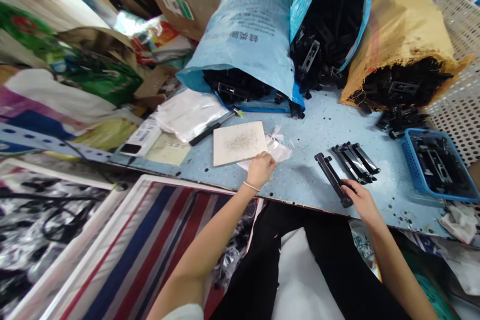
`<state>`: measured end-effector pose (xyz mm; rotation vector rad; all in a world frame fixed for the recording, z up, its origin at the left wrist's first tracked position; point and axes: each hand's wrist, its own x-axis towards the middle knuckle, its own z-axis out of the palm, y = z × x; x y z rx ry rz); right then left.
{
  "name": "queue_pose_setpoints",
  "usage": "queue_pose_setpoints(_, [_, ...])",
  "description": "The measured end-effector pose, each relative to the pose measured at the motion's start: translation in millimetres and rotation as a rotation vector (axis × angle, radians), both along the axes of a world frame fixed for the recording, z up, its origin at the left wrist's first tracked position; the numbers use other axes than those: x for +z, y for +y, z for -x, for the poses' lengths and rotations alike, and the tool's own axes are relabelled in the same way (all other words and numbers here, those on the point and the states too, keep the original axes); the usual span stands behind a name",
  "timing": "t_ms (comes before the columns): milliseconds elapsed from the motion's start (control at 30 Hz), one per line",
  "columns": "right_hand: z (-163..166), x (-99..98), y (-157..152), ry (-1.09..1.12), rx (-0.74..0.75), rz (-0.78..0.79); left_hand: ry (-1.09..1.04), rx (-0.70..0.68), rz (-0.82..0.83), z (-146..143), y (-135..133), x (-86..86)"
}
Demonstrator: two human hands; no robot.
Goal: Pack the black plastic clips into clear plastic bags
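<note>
Here the left hand point(261, 169) rests on the pale blue table point(315, 180), its fingers curled on a small clear plastic bag point(276, 147) that lies beside a square beige board point(239, 142). The right hand point(358, 199) has its fingers closed over the near end of a long black plastic bar point(330, 176). Near it lies a small row of similar black bars point(355, 161).

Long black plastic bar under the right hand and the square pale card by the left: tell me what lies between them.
Head view: only bare speckled blue tabletop and a crumpled clear plastic bag beside the card; bar.
</note>
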<state>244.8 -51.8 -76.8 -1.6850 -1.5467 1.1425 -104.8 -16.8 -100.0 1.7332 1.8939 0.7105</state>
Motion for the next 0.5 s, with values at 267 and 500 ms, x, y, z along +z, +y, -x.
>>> queue_pose_setpoints(267, [62,5.6,11,0.748,-0.092,0.354,-0.145,-0.033,-0.001,9,-17,-7.2])
queue_pose_setpoints(500, [89,3.3,18,0.762,-0.069,0.417,-0.061,0.047,-0.037,0,-19,-6.5])
